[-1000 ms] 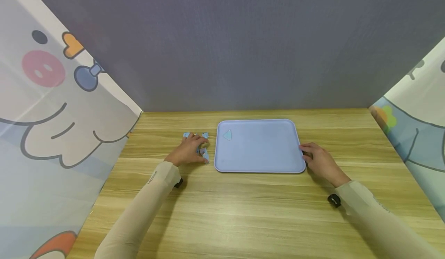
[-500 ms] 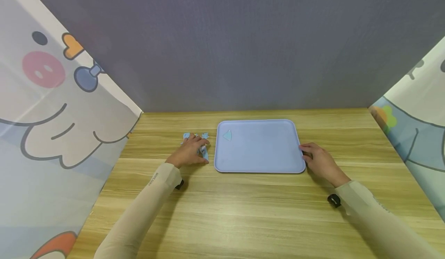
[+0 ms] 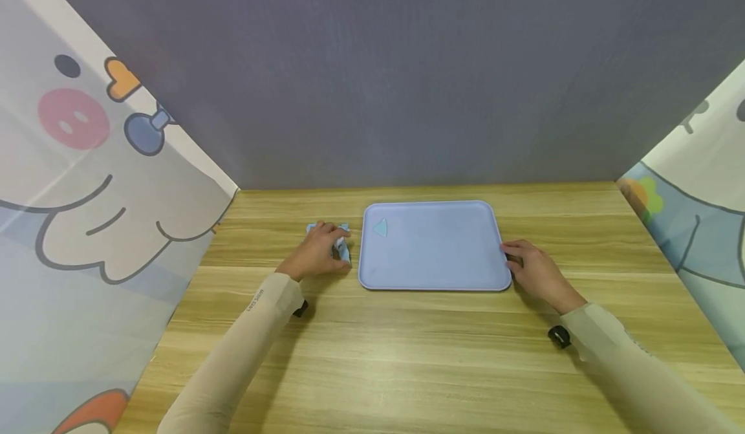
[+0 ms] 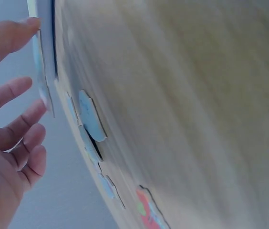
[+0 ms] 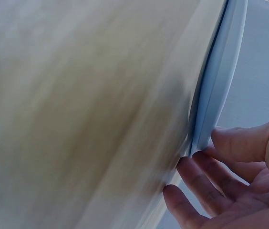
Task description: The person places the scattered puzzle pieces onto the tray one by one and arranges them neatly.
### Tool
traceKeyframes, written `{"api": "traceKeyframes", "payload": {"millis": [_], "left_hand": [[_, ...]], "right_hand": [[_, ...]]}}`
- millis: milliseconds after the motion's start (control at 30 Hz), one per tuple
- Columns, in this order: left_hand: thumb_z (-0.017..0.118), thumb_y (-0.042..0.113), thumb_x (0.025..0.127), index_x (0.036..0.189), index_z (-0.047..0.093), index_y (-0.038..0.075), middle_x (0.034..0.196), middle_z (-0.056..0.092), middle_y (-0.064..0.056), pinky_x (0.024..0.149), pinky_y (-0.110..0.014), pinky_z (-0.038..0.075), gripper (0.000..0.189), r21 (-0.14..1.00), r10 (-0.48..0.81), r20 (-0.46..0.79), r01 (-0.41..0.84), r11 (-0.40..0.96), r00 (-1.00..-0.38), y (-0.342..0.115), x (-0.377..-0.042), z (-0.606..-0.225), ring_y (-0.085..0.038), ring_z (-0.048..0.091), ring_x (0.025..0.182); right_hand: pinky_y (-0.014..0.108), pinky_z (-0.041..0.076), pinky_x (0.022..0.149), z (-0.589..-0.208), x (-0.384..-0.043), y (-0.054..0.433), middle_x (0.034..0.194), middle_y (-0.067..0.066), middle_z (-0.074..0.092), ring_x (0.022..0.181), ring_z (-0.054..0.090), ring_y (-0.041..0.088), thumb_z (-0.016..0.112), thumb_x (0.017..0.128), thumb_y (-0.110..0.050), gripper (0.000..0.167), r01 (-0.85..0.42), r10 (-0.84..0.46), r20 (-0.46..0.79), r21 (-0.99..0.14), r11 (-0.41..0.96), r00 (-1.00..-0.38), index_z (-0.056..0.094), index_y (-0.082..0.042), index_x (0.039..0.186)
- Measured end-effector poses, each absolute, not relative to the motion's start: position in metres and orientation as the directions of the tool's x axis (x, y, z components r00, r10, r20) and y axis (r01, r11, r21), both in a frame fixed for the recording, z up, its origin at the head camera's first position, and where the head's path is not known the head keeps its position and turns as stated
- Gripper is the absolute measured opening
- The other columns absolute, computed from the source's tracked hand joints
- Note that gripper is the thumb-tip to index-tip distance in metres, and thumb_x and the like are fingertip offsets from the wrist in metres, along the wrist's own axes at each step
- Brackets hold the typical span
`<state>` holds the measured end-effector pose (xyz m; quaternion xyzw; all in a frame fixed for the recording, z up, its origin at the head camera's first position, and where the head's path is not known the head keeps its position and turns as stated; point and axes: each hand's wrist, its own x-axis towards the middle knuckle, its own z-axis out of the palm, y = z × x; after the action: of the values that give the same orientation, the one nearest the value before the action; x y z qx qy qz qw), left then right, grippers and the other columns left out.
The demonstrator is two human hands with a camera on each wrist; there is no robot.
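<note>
Thumb and fingertips of my left hand (image 3: pixel 314 254) pinch a thin pale-blue puzzle piece (image 4: pixel 41 71) by its edges. In the left wrist view that piece stands apart from the wooden table. Several other puzzle pieces (image 4: pixel 91 117) lie on the tabletop near this hand, partly hidden by it in the head view. A light-blue tray (image 3: pixel 442 253) is in the middle, with a wedge-shaped pale-blue piece (image 3: pixel 380 228) inside at its left end. At the tray's right side, my right hand (image 3: pixel 538 271) grips the rim, thumb on top and fingers lower down.
A piece with red on it (image 4: pixel 149 210) shows low in the left wrist view. Behind the wooden table (image 3: pixel 419 356) rises a grey panel (image 3: pixel 431 85). Cartoon-printed sheets (image 3: pixel 116 227) flank the table on both sides.
The left hand has taken hold of a puzzle piece and tilted it up off the table. The right hand and the tray have stayed where they were.
</note>
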<state>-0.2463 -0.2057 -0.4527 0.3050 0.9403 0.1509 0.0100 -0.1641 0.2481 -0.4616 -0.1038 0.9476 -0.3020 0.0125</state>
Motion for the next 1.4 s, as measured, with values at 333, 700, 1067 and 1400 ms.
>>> {"api": "traceKeyframes", "payload": {"millis": [333, 700, 1067, 1400], "left_hand": [[0.082, 0.037, 0.072, 0.11, 0.068, 0.009, 0.111, 0.052, -0.005, 0.099, -0.043, 0.033, 0.049, 0.306, 0.602, 0.155, 0.617, 0.725, -0.784, -0.193, -0.246, -0.443, -0.022, 0.043, 0.101], [0.082, 0.036, 0.072, 0.101, 0.06, 0.012, 0.112, 0.054, -0.003, 0.086, -0.037, 0.038, 0.043, 0.263, 0.652, 0.266, 0.704, 0.66, -0.71, -0.168, -0.256, -0.431, -0.019, 0.043, 0.099], [0.082, 0.031, 0.074, 0.101, 0.056, 0.011, 0.11, 0.055, -0.001, 0.092, -0.037, 0.033, 0.042, 0.244, 0.695, 0.26, 0.742, 0.624, -0.67, -0.143, -0.272, -0.426, -0.019, 0.043, 0.101], [0.082, 0.028, 0.075, 0.101, 0.057, 0.013, 0.103, 0.057, 0.002, 0.091, -0.038, 0.033, 0.039, 0.255, 0.721, 0.139, 0.728, 0.636, -0.679, -0.122, -0.282, -0.43, -0.018, 0.041, 0.097]], "right_hand": [[0.059, 0.038, 0.092, -0.463, -0.163, 0.249, 0.127, 0.026, 0.048, 0.117, 0.044, 0.047, 0.058, 0.09, 0.004, 0.039, -0.192, -0.203, 0.047, -0.578, 0.793, -0.978, 0.051, 0.012, 0.127], [0.058, 0.038, 0.092, -0.466, -0.164, 0.248, 0.126, 0.026, 0.049, 0.116, 0.044, 0.047, 0.057, 0.09, 0.005, 0.039, -0.196, -0.204, 0.052, -0.573, 0.796, -0.978, 0.051, 0.013, 0.127], [0.058, 0.039, 0.091, -0.466, -0.163, 0.247, 0.127, 0.026, 0.048, 0.115, 0.045, 0.047, 0.057, 0.09, 0.004, 0.039, -0.19, -0.201, 0.046, -0.573, 0.797, -0.979, 0.05, 0.013, 0.127], [0.058, 0.04, 0.09, -0.469, -0.161, 0.246, 0.126, 0.026, 0.049, 0.114, 0.046, 0.047, 0.057, 0.09, 0.005, 0.039, -0.195, -0.2, 0.056, -0.576, 0.794, -0.978, 0.051, 0.013, 0.127]]}}
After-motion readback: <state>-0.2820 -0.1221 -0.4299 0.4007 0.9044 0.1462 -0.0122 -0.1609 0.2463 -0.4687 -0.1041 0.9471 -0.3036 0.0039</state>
